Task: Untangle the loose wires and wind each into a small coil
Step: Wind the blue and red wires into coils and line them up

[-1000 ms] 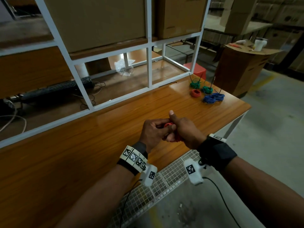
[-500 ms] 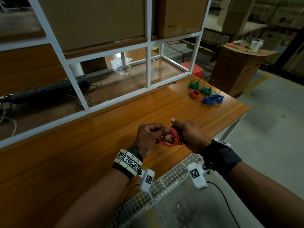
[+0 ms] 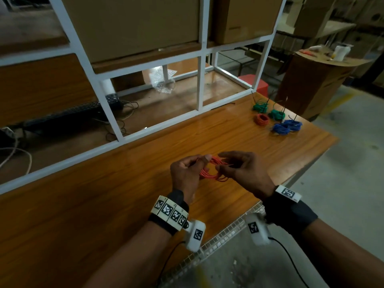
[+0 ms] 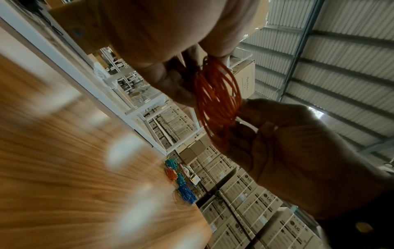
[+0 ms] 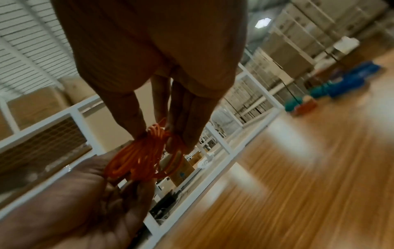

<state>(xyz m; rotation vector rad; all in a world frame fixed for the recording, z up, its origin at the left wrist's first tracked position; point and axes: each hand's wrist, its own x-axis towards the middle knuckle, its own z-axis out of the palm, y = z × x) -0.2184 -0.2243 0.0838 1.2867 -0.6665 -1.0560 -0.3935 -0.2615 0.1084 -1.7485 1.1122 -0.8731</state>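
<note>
Holding one side of the red coil (image 3: 209, 170), the left hand (image 3: 185, 175) has its thumb and fingers curled tight on the loops. A second ago the wire was a tiny red bit squeezed between both fists, with the right thumb sticking straight up. Then the loops showed as a small ring between the hands. Now the ring is bigger and looser — it has opened out, and you can see right through the middle of it.

From the left wrist, the red coil (image 4: 217, 102) hangs as many thin rings side by side, not one neat bunch.

On the other side, the right hand (image 3: 243, 171) pinches the loops with thumb and fingertips. Its fingers (image 5: 187, 128) come down long and nearly straight, with just the tips pressing the wire. A thin loose end seems to poke out near that hand, but it is too small to be sure.

Both hands hold the coil up in the air over the table (image 3: 104, 204) — it does not touch the wood.

I think this wire is almost done. The loops may spring apart if the grip slips, so the end likely still needs tucking in.

Far to the right sit the done coils (image 3: 276, 120) — green, red and blue — well away from the hands.
</note>
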